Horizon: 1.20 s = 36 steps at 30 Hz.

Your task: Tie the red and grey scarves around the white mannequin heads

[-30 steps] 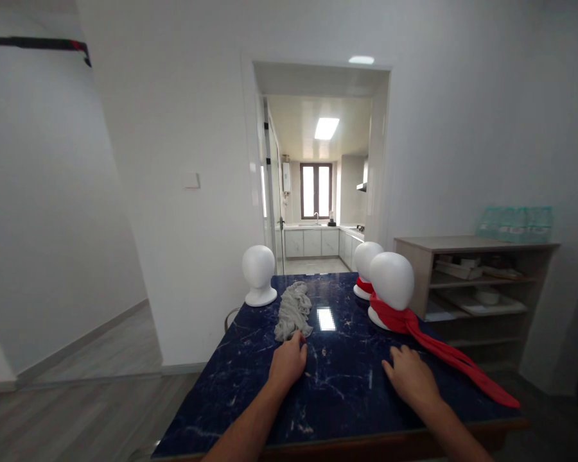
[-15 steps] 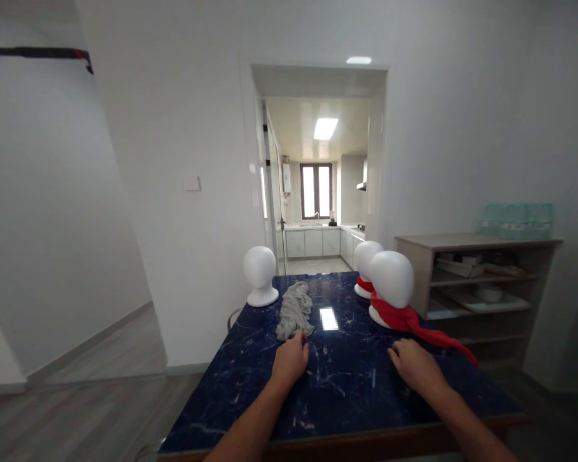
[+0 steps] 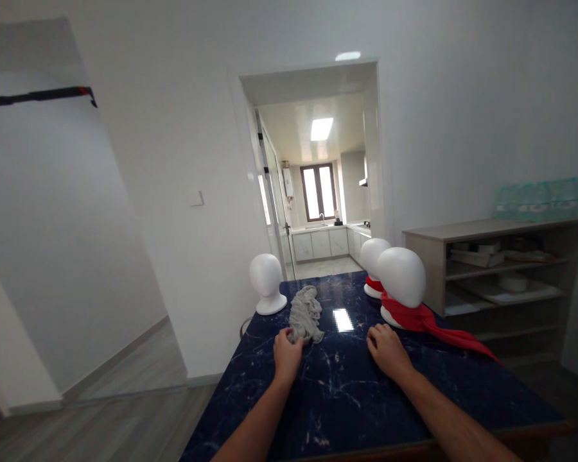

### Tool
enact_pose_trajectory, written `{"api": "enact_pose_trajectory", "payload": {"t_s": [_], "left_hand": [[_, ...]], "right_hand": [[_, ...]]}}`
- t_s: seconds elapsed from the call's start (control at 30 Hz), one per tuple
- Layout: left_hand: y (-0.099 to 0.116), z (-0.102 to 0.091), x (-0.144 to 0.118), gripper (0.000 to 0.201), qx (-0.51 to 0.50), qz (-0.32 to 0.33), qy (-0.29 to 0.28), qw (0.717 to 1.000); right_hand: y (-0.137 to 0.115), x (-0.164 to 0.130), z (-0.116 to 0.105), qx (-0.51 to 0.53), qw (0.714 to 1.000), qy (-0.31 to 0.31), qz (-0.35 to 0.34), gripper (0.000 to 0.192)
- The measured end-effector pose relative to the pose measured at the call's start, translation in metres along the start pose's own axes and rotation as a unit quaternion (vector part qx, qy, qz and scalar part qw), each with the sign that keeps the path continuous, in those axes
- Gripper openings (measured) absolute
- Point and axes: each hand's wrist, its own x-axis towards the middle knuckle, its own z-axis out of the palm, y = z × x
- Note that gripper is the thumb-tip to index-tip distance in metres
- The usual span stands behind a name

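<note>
A crumpled grey scarf point(image 3: 305, 313) lies lengthwise on the dark blue marbled table point(image 3: 337, 398). My left hand point(image 3: 288, 354) is at its near end, fingers and thumb closed around the edge of the cloth. Nothing is in my right hand point(image 3: 388, 350); its loosely bent fingers are a little apart, just above or on the tabletop. Right of it, a white mannequin head point(image 3: 402, 276) wears a red scarf point(image 3: 431, 324) around its neck, with one end trailing right. A bare white mannequin head point(image 3: 266, 279) stands at the table's left edge.
Behind the nearer right head stands another mannequin head point(image 3: 374, 251) with red cloth at its neck. To the right, an open shelf unit point(image 3: 424, 263) carries several bottles point(image 3: 537, 200). A doorway beyond the table opens onto a kitchen point(image 3: 320, 245).
My left hand has reached forward onto the near end of the grey scarf and closed on it. My right hand has moved left, toward the table's middle. The view has tilted.
</note>
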Motion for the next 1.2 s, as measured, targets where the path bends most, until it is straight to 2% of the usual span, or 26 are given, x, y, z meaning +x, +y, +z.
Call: {"api": "enact_pose_trajectory", "payload": {"t_s": [0.07, 0.17, 0.27, 0.4, 0.5, 0.63, 0.87, 1.1, 1.2], "left_hand": [[-0.009, -0.001, 0.028, 0.04, 0.002, -0.052, 0.016, 0.999], [-0.025, -0.01, 0.072, 0.053, 0.012, -0.086, 0.041, 0.995], [-0.041, -0.024, 0.109, 0.071, 0.026, -0.102, 0.059, 0.993], [-0.059, -0.034, 0.145, 0.09, 0.042, -0.108, 0.072, 0.991], [-0.065, -0.031, 0.169, 0.097, 0.042, -0.111, 0.065, 0.991], [-0.064, -0.017, 0.199, 0.101, 0.026, -0.118, 0.048, 0.991], [-0.064, 0.007, 0.232, 0.097, -0.001, -0.118, 0.042, 0.992], [-0.066, 0.021, 0.243, 0.098, -0.03, -0.085, 0.078, 0.993], [-0.064, 0.022, 0.242, 0.097, -0.053, -0.098, 0.087, 0.99]], "right_hand": [[-0.001, -0.002, 0.001, -0.005, 1.0, 0.004, 0.002, 0.019], [-0.005, -0.002, 0.002, -0.018, 1.0, 0.002, 0.006, 0.013], [-0.007, -0.001, 0.005, -0.031, 0.999, -0.005, 0.006, 0.01], [-0.007, 0.0, 0.009, -0.047, 0.999, -0.01, 0.016, 0.013], [-0.007, 0.001, 0.011, -0.051, 0.998, -0.012, 0.021, 0.015], [-0.007, 0.004, 0.011, -0.051, 0.998, -0.019, 0.032, 0.016], [-0.009, 0.006, 0.009, -0.059, 0.997, -0.026, 0.047, 0.017], [-0.011, 0.007, 0.005, -0.053, 0.997, -0.033, 0.054, 0.016], [-0.01, 0.007, 0.005, -0.05, 0.996, -0.037, 0.059, 0.016]]}}
